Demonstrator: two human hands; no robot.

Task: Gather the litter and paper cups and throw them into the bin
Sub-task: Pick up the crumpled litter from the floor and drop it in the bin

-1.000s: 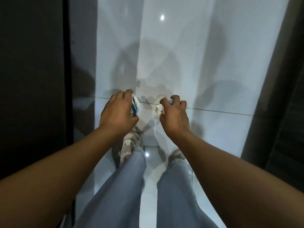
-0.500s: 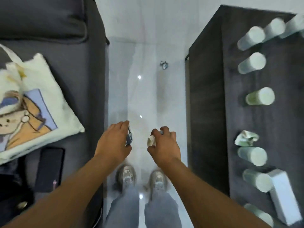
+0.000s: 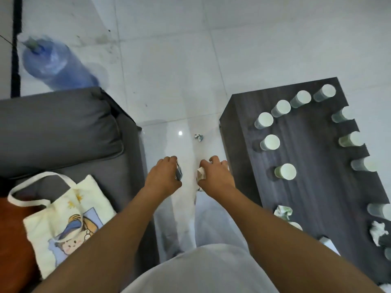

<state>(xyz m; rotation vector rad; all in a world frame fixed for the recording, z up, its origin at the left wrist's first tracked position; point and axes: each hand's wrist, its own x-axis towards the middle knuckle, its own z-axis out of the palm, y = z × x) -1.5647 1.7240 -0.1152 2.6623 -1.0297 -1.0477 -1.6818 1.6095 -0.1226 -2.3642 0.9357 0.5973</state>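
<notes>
The view's swung up off the bare floor, so with the left hand [image 3: 164,176] gripping a dark crumpled scrap [image 3: 179,172] and the right hand [image 3: 215,174] a pale crumpled wad [image 3: 201,174], another small crumpled paper ball [image 3: 198,137] now shows ahead and upturned white paper cups [image 3: 275,132] off to the right, all ungathered.

Tote bag [image 3: 63,220] on sofa [image 3: 69,132]; water jug [image 3: 55,64] behind.

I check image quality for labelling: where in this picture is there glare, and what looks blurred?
Head view: a small bright glare spot on the glossy floor; the water bottle is smeared by motion blur; the paper cups lean outward from wide-angle distortion.
</notes>
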